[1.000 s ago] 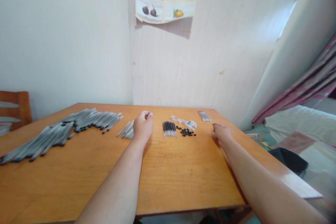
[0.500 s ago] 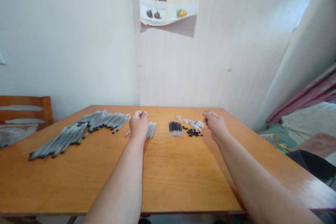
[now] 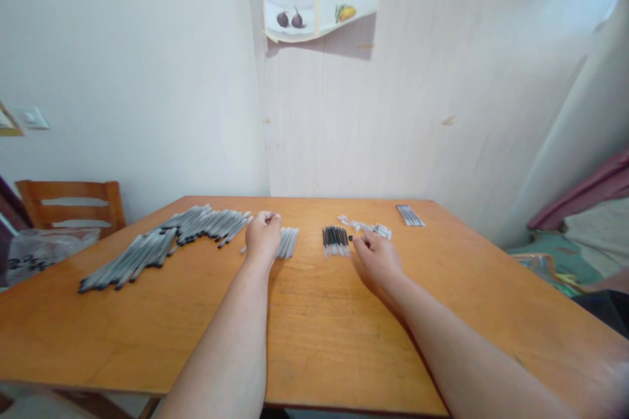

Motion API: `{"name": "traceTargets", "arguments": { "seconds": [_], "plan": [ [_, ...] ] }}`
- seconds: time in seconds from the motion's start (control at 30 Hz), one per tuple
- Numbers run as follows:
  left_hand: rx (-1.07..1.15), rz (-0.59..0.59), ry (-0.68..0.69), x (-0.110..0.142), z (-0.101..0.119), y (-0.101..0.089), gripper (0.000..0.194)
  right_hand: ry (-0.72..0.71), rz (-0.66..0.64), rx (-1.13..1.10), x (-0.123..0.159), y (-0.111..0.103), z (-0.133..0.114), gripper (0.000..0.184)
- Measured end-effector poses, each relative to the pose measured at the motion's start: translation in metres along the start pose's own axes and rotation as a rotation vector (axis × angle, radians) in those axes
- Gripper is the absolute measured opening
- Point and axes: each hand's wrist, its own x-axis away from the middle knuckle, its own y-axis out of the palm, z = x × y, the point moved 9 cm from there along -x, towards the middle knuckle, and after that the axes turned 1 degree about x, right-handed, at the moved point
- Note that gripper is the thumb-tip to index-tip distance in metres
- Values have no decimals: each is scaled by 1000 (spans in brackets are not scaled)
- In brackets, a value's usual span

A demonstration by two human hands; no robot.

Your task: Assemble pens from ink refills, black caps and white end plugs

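My left hand (image 3: pixel 263 236) is raised over the table with its fingers curled together; whatever they hold is hidden. Beside it lies a row of clear pen barrels (image 3: pixel 288 242). My right hand (image 3: pixel 379 256) reaches down with fingers pinched, covering most of the small black plugs. One black plug (image 3: pixel 350 237) shows just left of its fingertips, and I cannot make out what is in the pinch. Dark pen refills (image 3: pixel 336 240) lie side by side left of that hand. Behind it are scattered clear caps (image 3: pixel 376 230).
A large spread of grey, dark-ended pens (image 3: pixel 142 255) covers the table's left side. A small row of pens (image 3: pixel 409 215) lies at the back right of the wooden table (image 3: pixel 314 340). A chair (image 3: pixel 73 203) with a plastic bag stands at left.
My right hand has moved left and nearer, from the small row of pens to the black plugs, uncovering that row. My left hand stays closed in nearly the same place. The view has shifted slightly.
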Motion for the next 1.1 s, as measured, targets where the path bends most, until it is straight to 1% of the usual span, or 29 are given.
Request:
{"name": "traceTargets", "arguments": {
  "seconds": [0.1, 0.23, 0.33, 0.4, 0.5, 0.7, 0.97, 1.1],
  "plan": [
    [-139, -40, 23, 2, 0, 1, 21, -31, -71, 39, 3, 6, -9, 43],
    [-388, -167, 29, 10, -1, 11, 17, -81, -164, 56, 9, 12, -19, 45],
    [-563, -269, 21, 18, -3, 19, 16, -92, -171, 71, 12, 11, -22, 44],
    [-635, -307, 48, 22, -2, 23, 15, -94, -167, 80, 12, 11, -22, 43],
    [-692, -337, 89, 27, -1, 26, 18, -89, -150, 95, 11, 12, -20, 43],
    [-833, -374, 92, 32, -1, 30, 18, -90, -147, 122, 11, 14, -19, 45],
    [-937, -376, 133, 38, 15, 30, 19, -95, -154, 125, 7, 16, -17, 44],
    [-956, -378, 138, 41, 18, 30, 21, -87, -145, 111, 7, 16, -16, 44]
  ]
}}
